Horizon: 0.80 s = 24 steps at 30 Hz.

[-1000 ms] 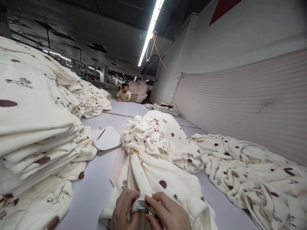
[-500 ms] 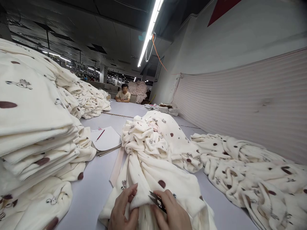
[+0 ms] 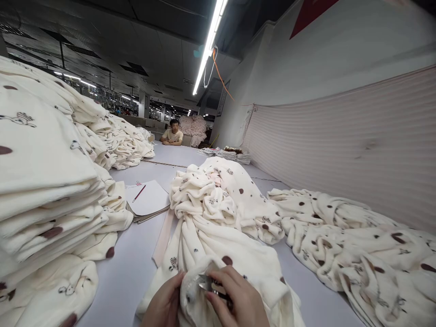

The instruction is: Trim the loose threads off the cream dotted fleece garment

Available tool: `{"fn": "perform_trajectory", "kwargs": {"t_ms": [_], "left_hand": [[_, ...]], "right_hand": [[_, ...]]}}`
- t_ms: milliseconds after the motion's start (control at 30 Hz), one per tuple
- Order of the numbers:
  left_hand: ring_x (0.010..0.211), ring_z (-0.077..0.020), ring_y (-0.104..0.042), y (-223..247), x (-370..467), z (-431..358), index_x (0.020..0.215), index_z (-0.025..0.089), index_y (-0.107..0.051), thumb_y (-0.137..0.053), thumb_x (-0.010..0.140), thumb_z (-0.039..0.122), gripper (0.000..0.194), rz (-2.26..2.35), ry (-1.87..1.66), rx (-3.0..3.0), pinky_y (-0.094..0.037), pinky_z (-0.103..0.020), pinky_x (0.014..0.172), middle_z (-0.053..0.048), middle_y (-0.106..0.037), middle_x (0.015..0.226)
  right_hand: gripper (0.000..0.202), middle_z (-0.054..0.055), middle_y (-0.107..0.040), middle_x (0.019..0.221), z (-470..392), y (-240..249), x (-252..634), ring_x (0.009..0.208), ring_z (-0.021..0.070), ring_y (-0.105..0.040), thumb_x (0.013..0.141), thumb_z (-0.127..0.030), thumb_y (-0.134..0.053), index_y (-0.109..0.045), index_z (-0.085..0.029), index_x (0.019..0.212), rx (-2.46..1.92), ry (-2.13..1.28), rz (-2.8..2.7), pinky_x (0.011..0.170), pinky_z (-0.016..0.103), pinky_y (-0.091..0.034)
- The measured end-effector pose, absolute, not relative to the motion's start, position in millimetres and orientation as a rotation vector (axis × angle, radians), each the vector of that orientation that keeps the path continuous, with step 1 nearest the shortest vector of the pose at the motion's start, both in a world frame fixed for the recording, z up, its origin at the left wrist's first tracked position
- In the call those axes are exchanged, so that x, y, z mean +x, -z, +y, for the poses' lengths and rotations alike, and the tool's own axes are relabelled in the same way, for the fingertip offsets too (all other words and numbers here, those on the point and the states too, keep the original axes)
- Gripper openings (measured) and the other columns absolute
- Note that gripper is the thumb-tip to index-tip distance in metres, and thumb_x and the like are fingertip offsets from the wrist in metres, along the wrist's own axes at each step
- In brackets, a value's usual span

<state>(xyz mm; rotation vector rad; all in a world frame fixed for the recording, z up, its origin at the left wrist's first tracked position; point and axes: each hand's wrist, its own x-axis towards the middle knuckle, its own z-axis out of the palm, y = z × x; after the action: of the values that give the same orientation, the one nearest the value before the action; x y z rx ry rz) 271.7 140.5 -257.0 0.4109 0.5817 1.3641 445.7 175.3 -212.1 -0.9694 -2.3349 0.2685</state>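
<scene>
At the bottom middle, my right hand (image 3: 240,297) is closed around small thread snips (image 3: 218,289), whose metal blades point left against the fabric. My left hand (image 3: 163,302) grips the edge of a cream fleece cloth (image 3: 238,243) printed with brown spots and small animals. Between my hands a fold of this cloth is turned up, with the blades at its edge. The cloth runs forward into a bunched heap on the table. My left fingertips are partly hidden behind the fold.
Tall stacks of the same fleece (image 3: 44,168) rise at the left, and a crumpled pile (image 3: 340,231) lies at the right. A paper pad (image 3: 150,197) with a pencil (image 3: 139,193) rests on the table (image 3: 122,259). A person (image 3: 172,134) leans at the far end.
The cloth between my hands has been folded up and turned over. My left fingers have closed in on it, and the snips have shifted to the fold's edge. The view has swung slightly right.
</scene>
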Motion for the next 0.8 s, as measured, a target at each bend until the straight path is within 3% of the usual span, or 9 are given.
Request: {"fn": "perform_trajectory", "kwargs": {"t_ms": [133, 400, 467, 533, 600, 700, 800], "left_hand": [[0.106, -0.0282, -0.062, 259, 272, 139, 0.085, 0.016, -0.075, -0.07, 0.07, 0.043, 0.031, 0.541, -1.359, 0.465, -0.042, -0.037, 0.101, -0.006, -0.076, 0.085], [0.121, -0.0263, -0.052, 251, 272, 134, 0.099, 0.017, -0.073, -0.05, 0.088, 0.042, 0.036, 0.416, -1.39, 0.557, -0.031, -0.038, 0.109, -0.007, -0.074, 0.101], [0.123, -0.0263, -0.05, 251, 270, 134, 0.108, 0.017, -0.07, -0.044, 0.09, 0.042, 0.04, 0.379, -1.383, 0.538, -0.028, -0.04, 0.111, -0.008, -0.072, 0.108], [0.124, -0.0266, -0.05, 251, 267, 133, 0.114, 0.015, -0.067, -0.044, 0.09, 0.042, 0.043, 0.397, -1.391, 0.462, -0.027, -0.041, 0.112, -0.01, -0.07, 0.113], [0.124, -0.0275, -0.05, 254, 262, 130, 0.116, 0.014, -0.065, -0.048, 0.088, 0.04, 0.042, 0.437, -1.425, 0.365, -0.029, -0.041, 0.111, -0.012, -0.068, 0.117], [0.127, -0.0298, -0.047, 266, 257, 121, 0.11, 0.017, -0.067, -0.057, 0.083, 0.038, 0.036, 0.507, -1.548, 0.292, -0.039, -0.045, 0.105, -0.011, -0.063, 0.124], [0.101, -0.0269, -0.06, 286, 263, 112, 0.092, 0.02, -0.071, -0.067, 0.073, 0.038, 0.026, 0.935, -1.673, 0.526, -0.052, -0.035, 0.079, -0.008, -0.069, 0.098]], "right_hand": [[0.016, 0.003, -0.07, 0.089, 173, 213, 439, 0.08, 0.0191, -0.069, 0.091, -0.029, -0.052, -0.064, -0.026, 0.102, -0.951, -0.168, -2.346, 0.067, 0.025, -0.052], [0.02, 0.002, -0.067, 0.084, 171, 217, 438, 0.077, 0.0192, -0.067, 0.092, -0.037, -0.048, -0.064, -0.026, 0.093, -1.089, -0.392, -2.132, 0.066, 0.025, -0.049], [0.019, 0.001, -0.068, 0.086, 164, 226, 434, 0.079, 0.0194, -0.067, 0.086, -0.041, -0.055, -0.06, -0.026, 0.096, -1.122, -0.539, -2.014, 0.069, 0.024, -0.05], [0.034, 0.0, -0.07, 0.085, 156, 240, 429, 0.077, 0.0206, -0.067, 0.071, -0.041, -0.068, -0.058, -0.027, 0.101, -1.193, -0.62, -1.968, 0.07, 0.024, -0.05], [0.036, -0.002, -0.07, 0.081, 152, 253, 424, 0.072, 0.0212, -0.067, 0.066, -0.036, -0.07, -0.059, -0.028, 0.099, -1.307, -0.604, -1.976, 0.067, 0.026, -0.049], [0.016, -0.001, -0.069, 0.079, 157, 262, 423, 0.069, 0.0203, -0.064, 0.075, -0.03, -0.056, -0.061, -0.026, 0.09, -1.31, -0.568, -1.991, 0.066, 0.028, -0.046], [0.013, 0.0, -0.063, 0.072, 170, 258, 427, 0.067, 0.0183, -0.059, 0.08, -0.032, -0.055, -0.062, -0.022, 0.083, -1.171, -0.76, -1.901, 0.064, 0.026, -0.044]]}}
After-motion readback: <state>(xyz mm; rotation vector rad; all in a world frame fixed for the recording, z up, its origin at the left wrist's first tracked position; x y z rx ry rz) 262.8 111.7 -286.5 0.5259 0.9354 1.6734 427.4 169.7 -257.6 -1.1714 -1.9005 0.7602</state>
